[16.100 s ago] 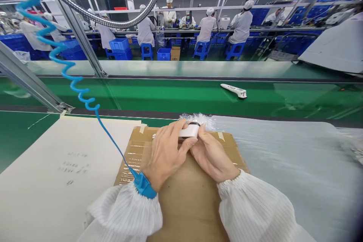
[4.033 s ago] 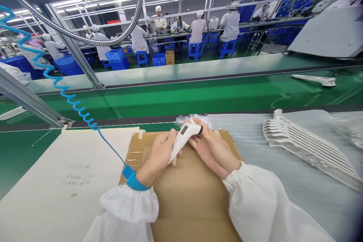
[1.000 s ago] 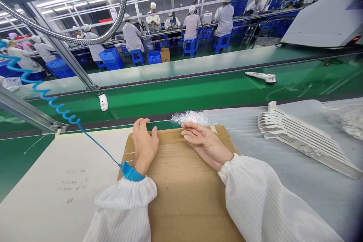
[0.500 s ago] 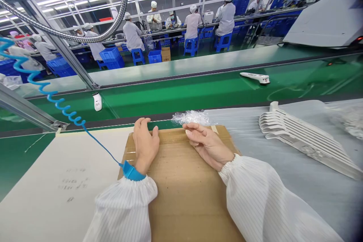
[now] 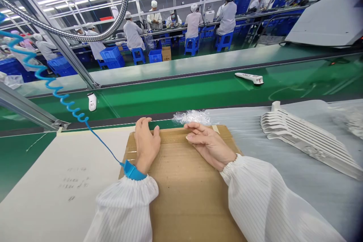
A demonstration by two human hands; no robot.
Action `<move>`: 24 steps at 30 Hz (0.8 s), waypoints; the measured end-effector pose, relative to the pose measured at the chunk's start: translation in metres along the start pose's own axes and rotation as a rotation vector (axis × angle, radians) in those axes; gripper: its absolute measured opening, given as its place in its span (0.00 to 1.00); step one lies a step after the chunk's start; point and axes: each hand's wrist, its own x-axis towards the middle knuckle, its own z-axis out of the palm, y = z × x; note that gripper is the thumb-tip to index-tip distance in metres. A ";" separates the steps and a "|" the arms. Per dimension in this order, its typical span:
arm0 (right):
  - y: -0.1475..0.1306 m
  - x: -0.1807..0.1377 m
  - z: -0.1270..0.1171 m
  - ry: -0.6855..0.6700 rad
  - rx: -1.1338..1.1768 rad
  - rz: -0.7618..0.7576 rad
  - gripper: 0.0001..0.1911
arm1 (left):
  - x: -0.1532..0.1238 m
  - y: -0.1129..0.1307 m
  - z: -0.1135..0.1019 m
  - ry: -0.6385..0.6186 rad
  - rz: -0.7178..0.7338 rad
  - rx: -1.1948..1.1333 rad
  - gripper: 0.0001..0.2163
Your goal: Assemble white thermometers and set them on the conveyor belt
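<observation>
A flat brown cardboard sheet (image 5: 187, 196) lies before me, with tape across its far end. My left hand (image 5: 146, 143) is over its far left corner, fingers slightly curled and thumb apart, holding nothing. A blue wrist strap (image 5: 134, 171) with a coiled blue cord (image 5: 65, 100) circles that wrist. Over the far right part of the cardboard is my right hand (image 5: 208, 143), palm turned inward, fingers loosely stretched and nothing visible in them. Just past its fingertips sits a heap of crumpled clear plastic film (image 5: 193, 117).
White plastic parts (image 5: 309, 140) lie in a fanned row on grey foam sheeting (image 5: 255, 181) at right. White paper (image 5: 70, 159) covers the left side. Beyond runs a green conveyor belt (image 5: 164, 96) carrying two white handheld devices (image 5: 92, 102). Co-workers (image 5: 193, 22) sit farther back.
The two white devices have shifted a little to the left along the green belt. Both of my hands keep nearly the same pose over the cardboard.
</observation>
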 end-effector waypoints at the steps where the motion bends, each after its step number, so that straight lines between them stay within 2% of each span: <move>1: -0.001 0.000 0.000 -0.005 0.001 0.000 0.17 | 0.000 0.000 0.000 0.000 0.000 0.001 0.13; 24: -0.005 -0.005 0.005 -0.045 0.016 0.000 0.16 | -0.001 0.001 -0.001 -0.012 0.004 0.024 0.13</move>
